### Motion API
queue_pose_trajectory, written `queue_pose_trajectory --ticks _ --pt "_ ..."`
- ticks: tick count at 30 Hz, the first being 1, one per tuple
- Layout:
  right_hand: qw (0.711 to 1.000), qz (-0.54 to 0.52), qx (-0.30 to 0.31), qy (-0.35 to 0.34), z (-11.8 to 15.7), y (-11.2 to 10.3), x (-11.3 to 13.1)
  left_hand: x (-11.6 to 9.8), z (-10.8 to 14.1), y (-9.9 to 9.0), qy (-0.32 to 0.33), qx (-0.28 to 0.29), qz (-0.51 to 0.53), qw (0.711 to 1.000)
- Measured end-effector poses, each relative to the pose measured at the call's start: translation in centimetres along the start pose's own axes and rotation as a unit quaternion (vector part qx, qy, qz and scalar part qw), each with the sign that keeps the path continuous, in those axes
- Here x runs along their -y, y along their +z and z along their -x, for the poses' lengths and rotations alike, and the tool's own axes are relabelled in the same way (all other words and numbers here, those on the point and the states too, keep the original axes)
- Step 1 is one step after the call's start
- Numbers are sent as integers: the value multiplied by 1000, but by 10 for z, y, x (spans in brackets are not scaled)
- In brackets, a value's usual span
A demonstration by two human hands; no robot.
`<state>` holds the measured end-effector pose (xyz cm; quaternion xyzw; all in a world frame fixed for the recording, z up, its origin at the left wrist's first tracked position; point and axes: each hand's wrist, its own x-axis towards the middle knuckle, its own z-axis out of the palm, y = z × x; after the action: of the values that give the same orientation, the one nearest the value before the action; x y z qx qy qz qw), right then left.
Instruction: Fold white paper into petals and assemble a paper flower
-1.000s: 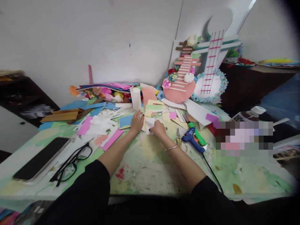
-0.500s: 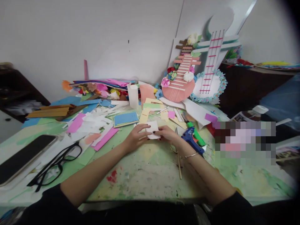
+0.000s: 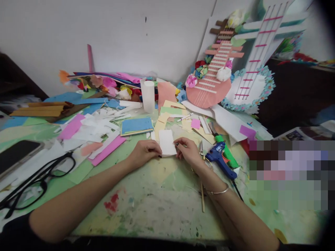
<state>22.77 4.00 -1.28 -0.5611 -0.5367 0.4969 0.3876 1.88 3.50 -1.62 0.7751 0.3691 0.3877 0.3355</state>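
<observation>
Left hand point(image 3: 147, 152) and right hand point(image 3: 187, 151) each pinch a lower side of a small white paper stack point(image 3: 167, 143), fingertips closed on its edges, low over the middle of the paint-stained tabletop point(image 3: 157, 205). Beyond and to the left of it lies a pad of blue and yellow sheets point(image 3: 136, 125); a white cylinder point(image 3: 148, 97) stands upright farther back. Scissors point(image 3: 201, 149) and a blue glue gun point(image 3: 222, 160) lie just beside the right hand.

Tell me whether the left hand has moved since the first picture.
Yes, toward the person: it was beside the blue-topped stack; now the left hand is on the stack's near side, at the white paper's left edge.
</observation>
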Motion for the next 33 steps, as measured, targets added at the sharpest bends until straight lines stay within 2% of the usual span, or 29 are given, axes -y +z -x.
queue_pose_trajectory --ticks 3,5,6,9,12,16,20,22,26,29,33 --pt "1000 10 -15 -2 -1 -1 -5 1 -3 -1 -150 -23 133 979" --pt "999 25 -27 -16 0 -2 -6 1 -5 -2 -191 -58 181 963" --pt "997 45 -34 -48 1 -2 -5 1 -5 -3 -192 -73 189 960" --pt "975 111 -2 -195 7 -4 -2 -1 -5 -4 -146 -83 136 976" --pt "929 229 62 -284 12 -6 2 -7 -2 -6 -81 -64 30 994" --pt "877 312 116 -348 20 -9 10 -15 7 -7 -33 -51 -42 997" --pt "831 347 194 -389 27 -6 18 -18 17 -5 -12 -75 -66 995" --pt "812 383 192 -396 29 -1 17 -19 22 -4 -9 -90 -76 993" --pt "788 417 143 -431 27 9 8 -20 29 -6 -23 -87 -72 993" --pt "780 393 153 -462 26 8 4 -18 34 -11 -16 -27 -57 998" --pt "798 335 188 -464 31 0 4 -14 38 -17 6 99 -46 994"
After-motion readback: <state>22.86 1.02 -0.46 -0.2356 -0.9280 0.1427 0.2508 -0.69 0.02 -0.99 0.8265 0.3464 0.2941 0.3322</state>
